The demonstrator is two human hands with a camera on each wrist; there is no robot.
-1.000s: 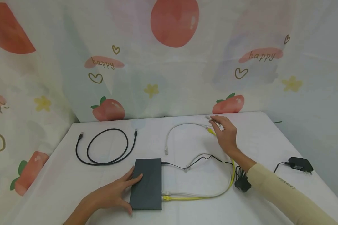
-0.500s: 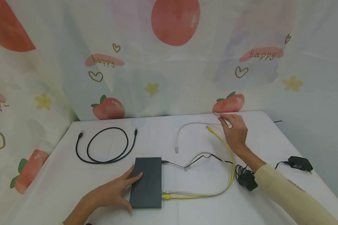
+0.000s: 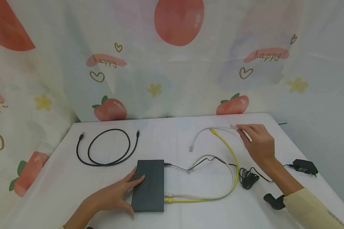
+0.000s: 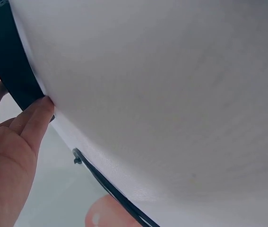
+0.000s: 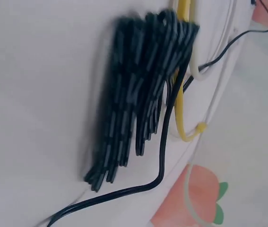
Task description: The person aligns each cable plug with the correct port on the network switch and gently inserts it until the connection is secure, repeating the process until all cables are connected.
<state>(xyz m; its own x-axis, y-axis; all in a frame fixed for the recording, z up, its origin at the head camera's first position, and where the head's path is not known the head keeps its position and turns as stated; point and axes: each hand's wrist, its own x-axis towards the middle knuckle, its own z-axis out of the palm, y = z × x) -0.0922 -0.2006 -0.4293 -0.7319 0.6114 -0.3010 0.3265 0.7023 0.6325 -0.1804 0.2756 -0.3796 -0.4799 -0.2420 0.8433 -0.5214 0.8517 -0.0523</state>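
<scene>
My left hand (image 3: 113,194) rests on the left edge of a dark grey network box (image 3: 149,186), its fingers fairly straight against the side and top. In the left wrist view, fingertips touch the box's side (image 4: 12,59). At the back right, my right hand (image 3: 258,144) pinches a white network cable (image 3: 202,129) near one clear plug; the other plug lies on the table. A yellow network cable (image 3: 233,152) and another white cable (image 3: 218,197) run to the box's right side, as does a thin black power lead (image 3: 177,167). The right wrist view does not show the fingers.
A coiled black network cable (image 3: 110,164) lies at the left back. Right of the box are a bundled black power cord (image 3: 248,178), also large in the right wrist view, and a black adapter (image 3: 305,166). A black object (image 3: 273,202) sits by the right sleeve.
My right hand has moved right and slightly nearer, drawing the white cable along; its loose plug slid right. The yellow cable's free end is uncovered. My left hand stays on the box.
</scene>
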